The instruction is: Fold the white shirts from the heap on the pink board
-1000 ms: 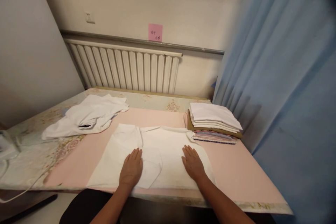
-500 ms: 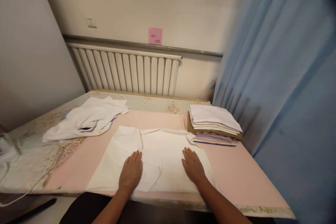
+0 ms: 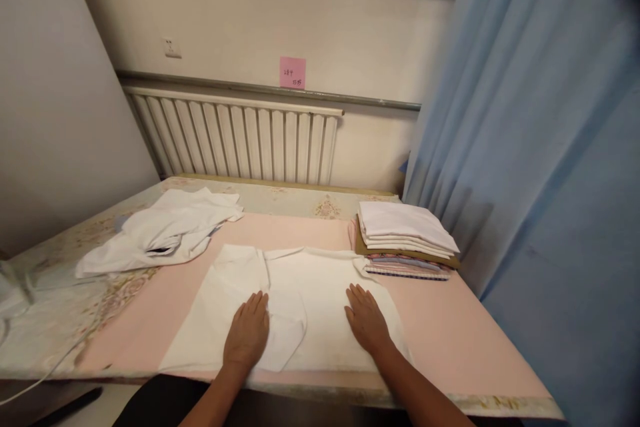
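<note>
A white shirt lies spread on the pink cloth, with one sleeve folded inward across its left half. My left hand rests flat on that folded part, fingers stretched out and pointing away from me. On the right half of the shirt my right hand lies flat too, its thumb a little apart from the fingers. Neither hand grips anything. The fabric shows light creases near the collar edge at the top.
A crumpled white garment lies at the back left. Folded clothes are stacked at the back right, beside a blue curtain. Behind the table stand a radiator and a wall. A white cable hangs over the front left edge.
The camera view has shifted slightly. Both hands stay flat on the shirt in nearly the same places, and the shirt keeps its shape.
</note>
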Action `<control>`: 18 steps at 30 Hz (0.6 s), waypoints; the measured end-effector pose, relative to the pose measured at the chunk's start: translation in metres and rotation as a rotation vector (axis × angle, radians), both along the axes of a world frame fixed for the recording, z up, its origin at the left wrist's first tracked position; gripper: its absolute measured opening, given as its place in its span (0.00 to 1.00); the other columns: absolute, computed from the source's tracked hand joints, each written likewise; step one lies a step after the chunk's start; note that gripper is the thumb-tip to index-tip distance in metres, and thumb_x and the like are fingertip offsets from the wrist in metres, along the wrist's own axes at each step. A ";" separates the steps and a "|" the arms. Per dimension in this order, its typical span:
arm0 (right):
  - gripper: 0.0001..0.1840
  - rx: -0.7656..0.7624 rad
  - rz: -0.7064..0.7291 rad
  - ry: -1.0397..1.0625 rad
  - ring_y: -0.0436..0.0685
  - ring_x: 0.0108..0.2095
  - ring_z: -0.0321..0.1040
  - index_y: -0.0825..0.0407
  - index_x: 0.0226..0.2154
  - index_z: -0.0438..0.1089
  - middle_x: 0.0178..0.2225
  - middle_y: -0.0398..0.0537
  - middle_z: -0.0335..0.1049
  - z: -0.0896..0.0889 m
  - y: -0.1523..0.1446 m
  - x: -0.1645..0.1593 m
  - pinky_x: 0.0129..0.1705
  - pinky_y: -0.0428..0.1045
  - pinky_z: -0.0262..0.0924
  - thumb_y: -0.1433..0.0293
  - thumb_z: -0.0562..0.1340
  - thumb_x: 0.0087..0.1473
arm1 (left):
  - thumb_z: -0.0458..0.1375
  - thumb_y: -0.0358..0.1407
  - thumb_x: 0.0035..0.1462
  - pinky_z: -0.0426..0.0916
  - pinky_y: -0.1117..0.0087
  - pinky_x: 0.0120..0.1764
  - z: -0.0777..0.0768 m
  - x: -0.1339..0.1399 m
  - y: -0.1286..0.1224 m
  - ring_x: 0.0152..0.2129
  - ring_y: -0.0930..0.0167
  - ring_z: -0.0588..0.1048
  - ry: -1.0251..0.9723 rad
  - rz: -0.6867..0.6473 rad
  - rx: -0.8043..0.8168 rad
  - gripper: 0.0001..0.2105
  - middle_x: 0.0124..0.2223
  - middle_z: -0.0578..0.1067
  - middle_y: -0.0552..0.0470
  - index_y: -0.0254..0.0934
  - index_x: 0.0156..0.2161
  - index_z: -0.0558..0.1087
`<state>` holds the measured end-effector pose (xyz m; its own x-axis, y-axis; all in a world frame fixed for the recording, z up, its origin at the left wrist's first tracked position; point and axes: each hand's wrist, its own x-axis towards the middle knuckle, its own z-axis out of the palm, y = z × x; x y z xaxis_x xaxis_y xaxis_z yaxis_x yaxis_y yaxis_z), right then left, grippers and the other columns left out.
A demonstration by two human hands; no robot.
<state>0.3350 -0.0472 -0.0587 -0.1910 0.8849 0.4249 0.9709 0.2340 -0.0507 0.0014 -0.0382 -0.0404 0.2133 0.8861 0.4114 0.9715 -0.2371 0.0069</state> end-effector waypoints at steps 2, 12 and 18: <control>0.23 -0.011 0.000 -0.006 0.61 0.63 0.51 0.55 0.57 0.63 0.61 0.53 0.59 0.001 0.000 0.000 0.63 0.59 0.45 0.69 0.52 0.60 | 0.44 0.34 0.61 0.60 0.57 0.56 0.000 0.000 0.000 0.56 0.62 0.66 0.003 -0.003 -0.004 0.21 0.58 0.69 0.42 0.32 0.56 0.68; 0.23 -0.017 -0.005 0.010 0.61 0.62 0.52 0.55 0.56 0.64 0.60 0.53 0.60 0.002 0.000 0.000 0.63 0.58 0.45 0.68 0.52 0.60 | 0.43 0.34 0.61 0.60 0.57 0.56 -0.002 0.000 0.000 0.56 0.62 0.67 -0.026 -0.017 0.037 0.21 0.57 0.70 0.42 0.33 0.55 0.69; 0.23 0.002 0.004 -0.005 0.60 0.63 0.51 0.54 0.57 0.63 0.61 0.53 0.59 0.000 0.000 0.001 0.63 0.59 0.45 0.69 0.51 0.60 | 0.44 0.34 0.61 0.60 0.57 0.56 0.000 0.000 -0.001 0.56 0.62 0.66 -0.044 -0.018 0.014 0.21 0.58 0.70 0.42 0.33 0.55 0.69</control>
<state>0.3361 -0.0470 -0.0589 -0.1971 0.8832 0.4256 0.9702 0.2382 -0.0451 0.0013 -0.0389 -0.0404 0.2108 0.8763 0.4332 0.9658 -0.2552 0.0462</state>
